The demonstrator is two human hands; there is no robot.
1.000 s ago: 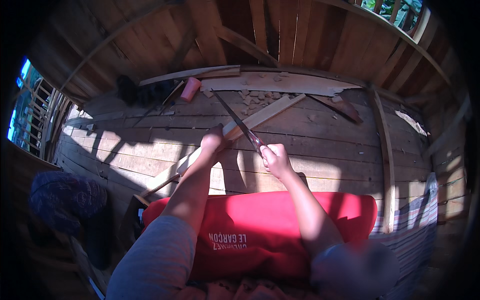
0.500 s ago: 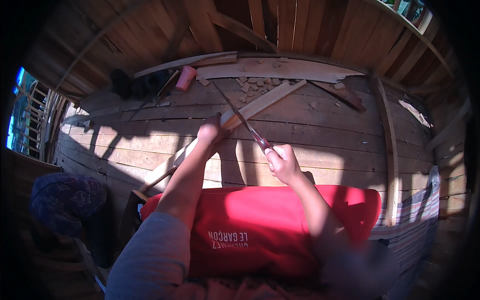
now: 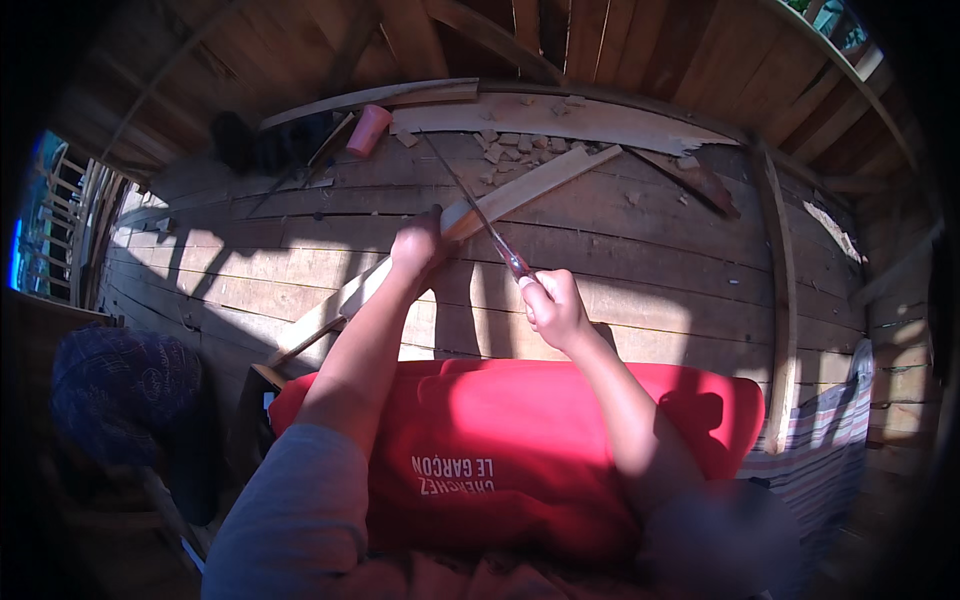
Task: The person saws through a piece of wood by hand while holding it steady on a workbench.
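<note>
A long pale wooden strip (image 3: 545, 186) lies slantwise over the plank floor, from lower left to upper right. My left hand (image 3: 416, 245) is closed around it near its middle, and the fingers' undersides are hidden. In my right hand (image 3: 558, 306) is the dark reddish-brown handle of a handsaw (image 3: 512, 260). Its thin blade, seen almost edge-on, points up and left and crosses the strip just right of my left hand. Whether the teeth are in the wood is too small to tell. Red cloth (image 3: 560, 420) is spread below my forearms.
Several small wood offcuts (image 3: 515, 150) lie beyond the strip, near a pink cup (image 3: 369, 131) and a long board (image 3: 600, 120) along the plank wall. A wooden post (image 3: 778, 300) stands at right beside striped cloth (image 3: 825, 430). A person in patterned dark blue (image 3: 130, 390) is at left.
The view has shifted a little, so floor and wall sit higher in the picture. Both hands keep their grips, and the saw still crosses the strip at about the same place.
</note>
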